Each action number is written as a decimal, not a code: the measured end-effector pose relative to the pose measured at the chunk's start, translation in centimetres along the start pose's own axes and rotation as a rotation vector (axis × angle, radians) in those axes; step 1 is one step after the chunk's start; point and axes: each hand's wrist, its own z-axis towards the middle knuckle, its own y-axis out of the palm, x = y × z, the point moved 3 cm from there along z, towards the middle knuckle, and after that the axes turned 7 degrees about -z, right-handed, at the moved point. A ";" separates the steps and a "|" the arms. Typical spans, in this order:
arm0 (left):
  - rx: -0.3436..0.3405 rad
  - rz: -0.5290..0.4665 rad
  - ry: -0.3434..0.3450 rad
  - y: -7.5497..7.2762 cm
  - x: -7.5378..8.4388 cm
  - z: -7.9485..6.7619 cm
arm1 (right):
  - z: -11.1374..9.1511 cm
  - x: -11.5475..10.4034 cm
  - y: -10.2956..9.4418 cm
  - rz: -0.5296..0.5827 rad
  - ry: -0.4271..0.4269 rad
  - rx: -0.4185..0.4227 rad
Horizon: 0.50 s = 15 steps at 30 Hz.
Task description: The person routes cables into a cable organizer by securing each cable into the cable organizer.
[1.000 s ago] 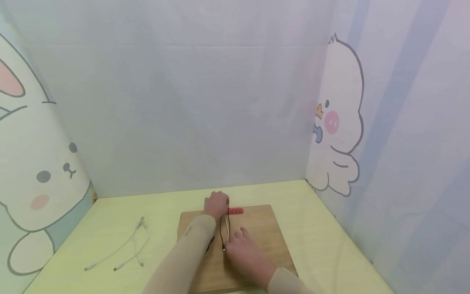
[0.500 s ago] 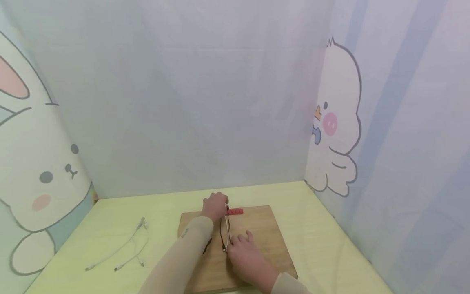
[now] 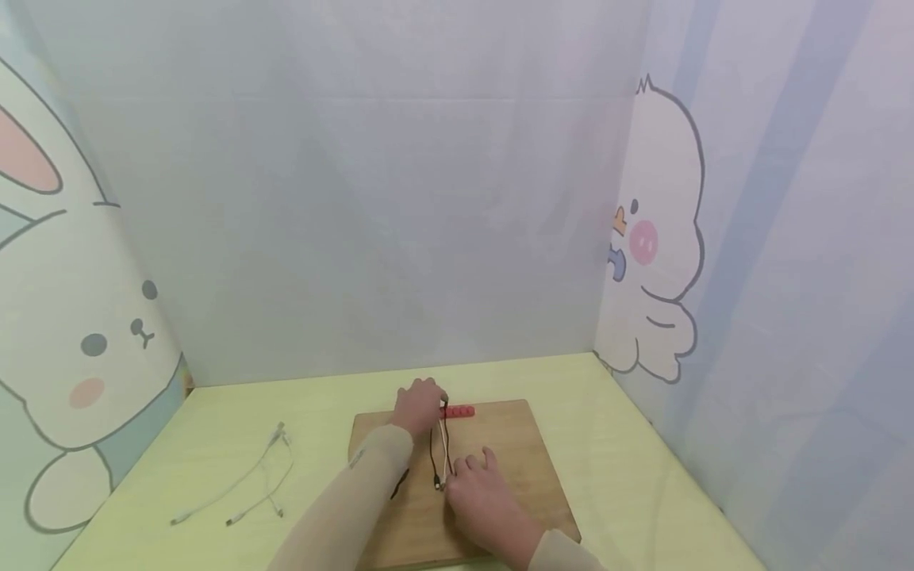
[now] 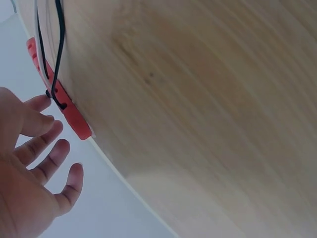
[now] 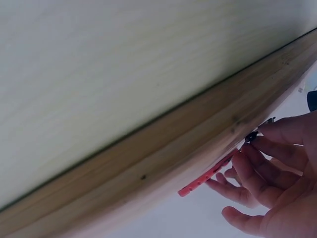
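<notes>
A red cable holder (image 3: 460, 411) with slots lies along the far edge of a wooden board (image 3: 514, 476). My left hand (image 3: 417, 404) is at the holder's left part, thumb and forefinger pinching a black cable (image 4: 60, 49) there; its other fingers are spread (image 4: 29, 163). That cable runs toward me to my right hand (image 3: 481, 496), low over the middle of the board. Thumb and fingers of the right hand pinch a small black connector (image 5: 251, 137). Beside it run a white cable (image 3: 442, 444) and another black cable with its connector (image 3: 437, 482) on the board.
White cables (image 3: 221, 496) with several plugs lie on the pale yellow table (image 3: 628, 476), left of the board. A dark cable piece (image 3: 400, 484) shows partly behind my left forearm. Curtains with cartoon animals surround the table.
My right hand has shifted slightly toward me and to the right, its little finger raised. The left hand stays at the red holder with only small movements.
</notes>
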 end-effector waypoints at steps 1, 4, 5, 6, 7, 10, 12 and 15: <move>-0.004 0.034 0.013 0.1 0.1 0.0 | 0.0 0.0 -0.1 -0.010 -0.004 0.012; -0.006 0.143 0.047 0.4 0.3 0.0 | -0.2 -0.1 -0.3 -0.023 -0.018 0.035; -0.009 0.168 0.052 0.4 0.4 0.0 | -0.2 -0.1 -0.4 -0.025 -0.022 0.039; -0.014 0.184 0.051 0.4 0.5 0.0 | -0.2 -0.1 -0.4 -0.021 -0.024 0.039; -0.017 0.191 0.047 0.4 0.5 -0.1 | -0.2 -0.1 -0.4 -0.017 -0.025 0.037; -0.020 0.170 0.025 0.4 0.3 -0.2 | -0.2 -0.1 -0.4 0.000 -0.025 0.034; -0.019 0.140 0.016 0.4 0.1 -0.1 | -0.1 0.0 -0.3 0.012 -0.018 0.028; -0.015 0.111 0.013 0.2 -0.1 -0.1 | 0.0 0.0 -0.2 0.024 -0.003 0.014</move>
